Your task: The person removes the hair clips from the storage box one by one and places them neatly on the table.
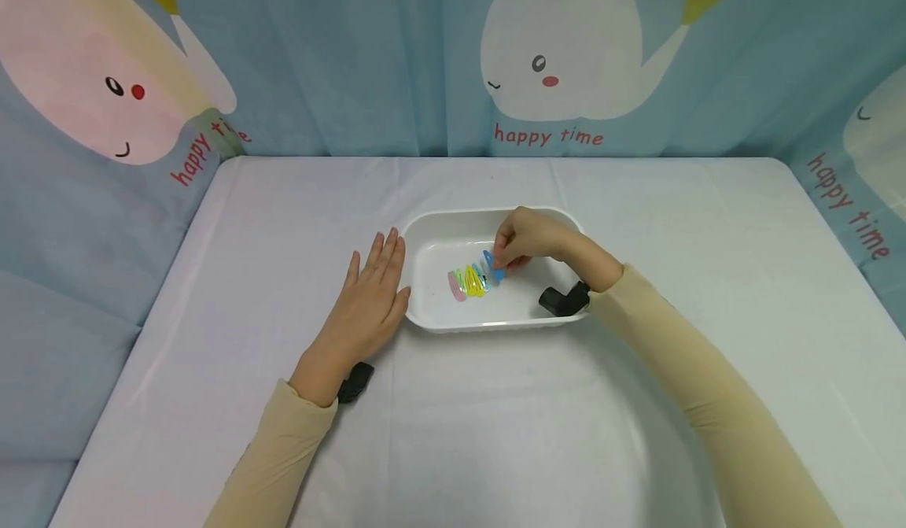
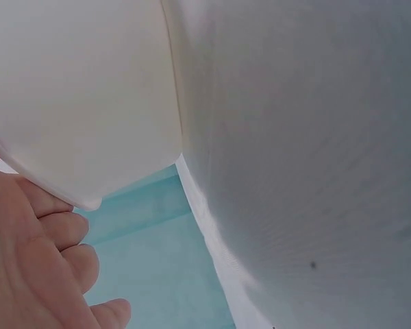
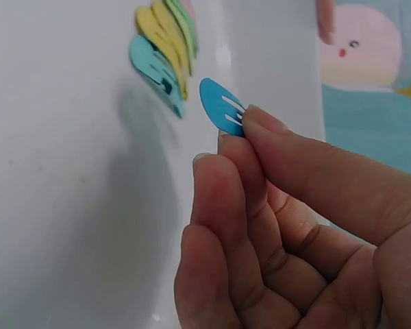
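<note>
Nearest, toward seven and five o'clock, the left sleeve (image 1: 272, 449) and the right sleeve (image 1: 708, 402), beige, above a desk (image 1: 495, 418) with white cover. A little farther, toward seven o'clock, a black device (image 1: 356, 382) at the left wrist. Then, along the nine o'clock side of a white tray (image 1: 510, 304), the left grip (image 1: 364, 300): fingers extended, thumb spread away from them, touching the rim and holding nothing. At the four o'clock corner, over the inside of the tray, a second black device (image 1: 565, 301) by the right wrist. Inside the tray, toward nine o'clock from its middle, a row of hair clips (image 1: 472, 282), lying side by side: pink, green, yellow and, at the three o'clock end, teal. Near the tray's middle, just beside the teal end but apart from it, a blue clip (image 3: 214, 106), pinched between thumb and index finger of the right grip (image 1: 527, 237), with the other fingers bent. Farthest, from ten to two o'clock, a light blue curtain (image 1: 382, 56) with pale whale figures and red words, "happy time".
</note>
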`<state>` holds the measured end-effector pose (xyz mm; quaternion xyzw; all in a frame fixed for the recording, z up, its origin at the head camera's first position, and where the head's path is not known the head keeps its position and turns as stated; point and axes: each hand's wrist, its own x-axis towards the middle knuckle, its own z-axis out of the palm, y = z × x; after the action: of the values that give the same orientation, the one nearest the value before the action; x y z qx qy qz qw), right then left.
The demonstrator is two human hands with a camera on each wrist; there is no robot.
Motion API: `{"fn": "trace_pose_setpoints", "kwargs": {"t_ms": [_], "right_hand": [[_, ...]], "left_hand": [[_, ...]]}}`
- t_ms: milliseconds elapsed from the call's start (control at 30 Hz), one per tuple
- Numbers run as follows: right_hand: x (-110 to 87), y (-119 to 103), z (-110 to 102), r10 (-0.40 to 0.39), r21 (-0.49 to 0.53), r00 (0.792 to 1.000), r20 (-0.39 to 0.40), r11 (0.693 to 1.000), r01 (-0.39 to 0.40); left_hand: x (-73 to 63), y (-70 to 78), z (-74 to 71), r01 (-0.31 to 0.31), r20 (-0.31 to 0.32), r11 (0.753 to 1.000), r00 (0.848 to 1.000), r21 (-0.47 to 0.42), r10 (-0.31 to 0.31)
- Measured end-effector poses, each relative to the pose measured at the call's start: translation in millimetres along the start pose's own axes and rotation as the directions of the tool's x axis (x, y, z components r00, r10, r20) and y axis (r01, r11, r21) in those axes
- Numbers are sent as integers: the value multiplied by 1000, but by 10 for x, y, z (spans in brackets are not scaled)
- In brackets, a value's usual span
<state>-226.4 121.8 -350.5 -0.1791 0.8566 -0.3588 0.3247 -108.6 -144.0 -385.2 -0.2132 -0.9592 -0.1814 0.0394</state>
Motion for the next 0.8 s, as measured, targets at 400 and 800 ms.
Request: {"fn": "trace_pose_setpoints", "kwargs": {"t_ms": [400, 800], "right_hand": [[-147, 70, -97, -52, 141, 990, -132, 987, 71], [-427, 86, -207, -112, 217, 959, -259, 961, 171]], "left_hand": [[-5, 8, -2, 4, 23, 1000, 1000, -2, -4], [23, -8, -11, -5, 15, 1000, 1000, -17, 5]]}}
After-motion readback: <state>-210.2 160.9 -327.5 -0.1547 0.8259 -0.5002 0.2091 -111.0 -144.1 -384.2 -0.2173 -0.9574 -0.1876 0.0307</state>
